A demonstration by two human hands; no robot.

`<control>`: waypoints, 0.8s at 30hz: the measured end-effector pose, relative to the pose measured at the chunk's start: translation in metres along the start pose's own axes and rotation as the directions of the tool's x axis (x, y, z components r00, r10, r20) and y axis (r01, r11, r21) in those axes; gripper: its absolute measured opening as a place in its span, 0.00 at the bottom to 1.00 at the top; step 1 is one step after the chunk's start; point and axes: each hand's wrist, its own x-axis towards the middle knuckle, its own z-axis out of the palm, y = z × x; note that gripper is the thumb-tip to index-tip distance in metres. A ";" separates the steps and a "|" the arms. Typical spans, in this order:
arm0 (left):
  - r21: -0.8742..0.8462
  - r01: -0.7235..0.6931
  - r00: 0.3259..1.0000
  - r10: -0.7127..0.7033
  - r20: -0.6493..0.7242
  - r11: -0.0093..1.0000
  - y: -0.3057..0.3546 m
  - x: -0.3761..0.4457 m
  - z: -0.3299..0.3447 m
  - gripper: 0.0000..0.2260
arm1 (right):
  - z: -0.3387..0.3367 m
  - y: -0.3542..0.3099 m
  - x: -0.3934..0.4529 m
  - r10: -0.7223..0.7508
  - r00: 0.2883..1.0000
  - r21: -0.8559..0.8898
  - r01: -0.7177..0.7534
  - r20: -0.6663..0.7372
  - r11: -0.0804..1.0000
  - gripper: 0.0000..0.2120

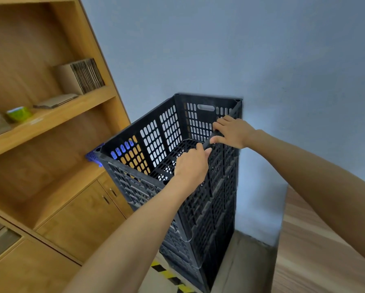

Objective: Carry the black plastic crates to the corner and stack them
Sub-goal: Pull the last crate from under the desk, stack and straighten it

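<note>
Right now I see both hands on the near rim of the top black crate [169,132], which sits on a stack of black crates [209,218] in the corner between the blue-grey wall [261,49] and the wooden shelving unit [57,144]. My left hand [191,166] curls its fingers over the rim, gripping it. My right hand [233,132] clamps the same rim further along, thumb underneath, fingers on top. A blue crate [94,156] peeks out behind the stack.
</note>
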 end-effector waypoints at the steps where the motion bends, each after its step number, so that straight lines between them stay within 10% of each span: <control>1: -0.012 -0.006 1.000 0.006 -0.007 1.000 -0.001 -0.002 -0.001 0.21 | 0.000 -0.002 -0.002 0.006 1.000 0.004 -0.006 -0.003 1.000 0.44; 24: -0.131 -0.188 0.982 0.191 0.006 0.973 -0.030 -0.064 -0.016 0.23 | -0.035 -0.068 -0.063 0.244 0.961 -0.016 -0.244 0.133 0.970 0.47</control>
